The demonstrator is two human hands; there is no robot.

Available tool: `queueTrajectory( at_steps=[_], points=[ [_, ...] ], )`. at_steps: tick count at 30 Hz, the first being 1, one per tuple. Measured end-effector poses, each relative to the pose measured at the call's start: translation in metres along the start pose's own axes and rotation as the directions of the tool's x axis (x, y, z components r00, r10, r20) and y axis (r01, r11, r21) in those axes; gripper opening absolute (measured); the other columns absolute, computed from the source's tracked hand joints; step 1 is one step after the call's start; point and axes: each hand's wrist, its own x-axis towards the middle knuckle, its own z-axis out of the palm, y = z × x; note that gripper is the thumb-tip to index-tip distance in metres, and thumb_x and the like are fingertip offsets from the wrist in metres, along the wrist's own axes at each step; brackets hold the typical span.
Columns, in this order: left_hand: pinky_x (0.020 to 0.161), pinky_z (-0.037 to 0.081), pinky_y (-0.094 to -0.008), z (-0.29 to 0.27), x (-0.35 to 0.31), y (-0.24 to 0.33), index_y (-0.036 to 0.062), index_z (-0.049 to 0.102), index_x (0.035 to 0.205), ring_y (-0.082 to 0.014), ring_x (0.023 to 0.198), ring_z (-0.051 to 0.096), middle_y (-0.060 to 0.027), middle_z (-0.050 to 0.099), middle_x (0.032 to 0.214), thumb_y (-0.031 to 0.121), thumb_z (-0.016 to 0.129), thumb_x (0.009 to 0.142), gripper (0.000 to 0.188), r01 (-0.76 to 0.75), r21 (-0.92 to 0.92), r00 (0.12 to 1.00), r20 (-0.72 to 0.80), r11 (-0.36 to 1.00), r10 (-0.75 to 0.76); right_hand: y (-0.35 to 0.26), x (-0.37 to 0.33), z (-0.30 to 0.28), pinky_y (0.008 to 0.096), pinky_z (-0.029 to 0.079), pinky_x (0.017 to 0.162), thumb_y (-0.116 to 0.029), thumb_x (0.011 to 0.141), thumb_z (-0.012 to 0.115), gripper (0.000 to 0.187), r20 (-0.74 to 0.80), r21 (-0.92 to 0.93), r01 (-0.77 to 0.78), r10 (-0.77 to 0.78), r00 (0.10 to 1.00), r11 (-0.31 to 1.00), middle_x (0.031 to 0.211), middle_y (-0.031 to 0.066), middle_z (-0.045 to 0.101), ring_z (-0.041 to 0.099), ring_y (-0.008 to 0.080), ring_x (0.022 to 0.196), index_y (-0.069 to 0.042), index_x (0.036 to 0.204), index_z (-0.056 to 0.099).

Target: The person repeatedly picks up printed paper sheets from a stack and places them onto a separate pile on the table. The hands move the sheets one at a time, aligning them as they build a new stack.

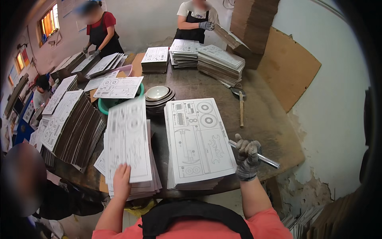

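Observation:
My bare left hand (122, 181) grips the near edge of a white printed sheet (129, 139), its fingers on top; the sheet's far part is blurred by motion. Under it lies a pile of similar sheets (156, 185). My right hand (248, 159), in a grey glove, is closed round a shiny metal tube (271, 161) that sticks out on both sides of the fist. Just left of that hand stands a neat stack of sheets (201, 139) printed with tool outlines.
Nested bowls (159, 95) and a green basin (104, 105) stand beyond the sheets. Tall board stacks (79, 131) line the left. A trowel-like tool with a wooden handle (241, 111) lies at right. Several people work around the table (274, 135).

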Motion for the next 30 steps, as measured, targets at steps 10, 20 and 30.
queueTrajectory(
  at_steps=[10,20,30],
  points=[
    [0.091,0.041,-0.0366,-0.03,0.188,0.097,0.0024,0.047,0.119,-0.0316,0.112,0.046,-0.0152,0.045,0.126,0.005,0.056,0.072,0.047,-0.245,-0.479,0.969,-0.1,0.843,0.224,0.115,0.051,0.034,0.0438,0.034,0.095,-0.019,0.08,0.059,0.03,-0.129,-0.061,-0.19,0.181,0.975,0.98,0.055,0.0001,0.038,0.04,0.0154,0.058,-0.01,0.059,0.04],
    [0.098,0.033,-0.0409,0.05,0.275,0.155,-0.0006,0.05,0.112,-0.0332,0.117,0.043,-0.0199,0.048,0.122,0.017,0.047,0.081,0.036,-0.351,-0.221,0.93,-0.2,0.91,0.31,0.148,0.033,0.002,0.0374,0.039,0.092,-0.028,0.083,0.059,0.028,-0.136,-0.15,-0.349,0.33,0.934,0.925,0.061,0.0028,0.053,0.05,0.0137,0.06,-0.007,0.066,0.051],
    [0.102,0.028,-0.0406,0.045,0.274,0.159,0.0014,0.047,0.119,-0.0302,0.123,0.038,-0.0178,0.043,0.13,0.017,0.04,0.084,0.039,-0.287,-0.17,0.958,-0.059,0.943,0.281,0.057,-0.048,0.039,0.026,0.044,0.07,-0.029,0.083,0.059,0.025,-0.105,-0.789,-0.439,0.61,0.786,0.43,0.073,0.0004,0.054,0.051,0.0116,0.066,-0.005,0.091,0.055]
  ],
)
